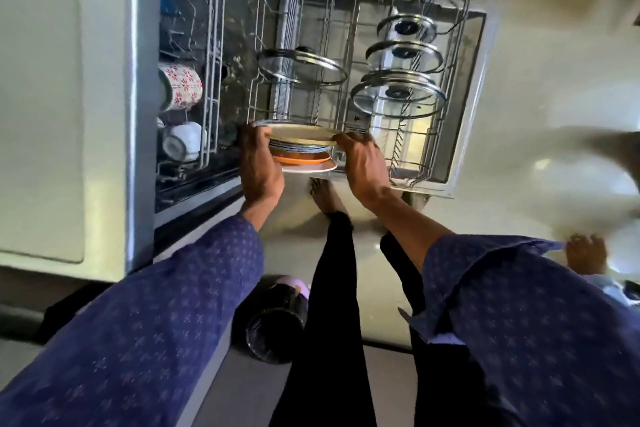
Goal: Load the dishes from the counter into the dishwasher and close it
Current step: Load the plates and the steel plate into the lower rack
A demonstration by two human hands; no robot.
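While over lower rack [460, 55]: plate stack [301, 149] w/ both hands.

Both hands, the left hand [260, 166] and the right hand [362, 166], grip a stack of plates [302, 149] over the pulled-out bottom rack [460, 87] (four glass lids [398, 94] stand there).

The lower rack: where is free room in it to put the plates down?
Free: the middle strip of the lower rack, between the single glass lid and the three stacked lids, and the near right corner below those lids. Both hands hold the plate stack.
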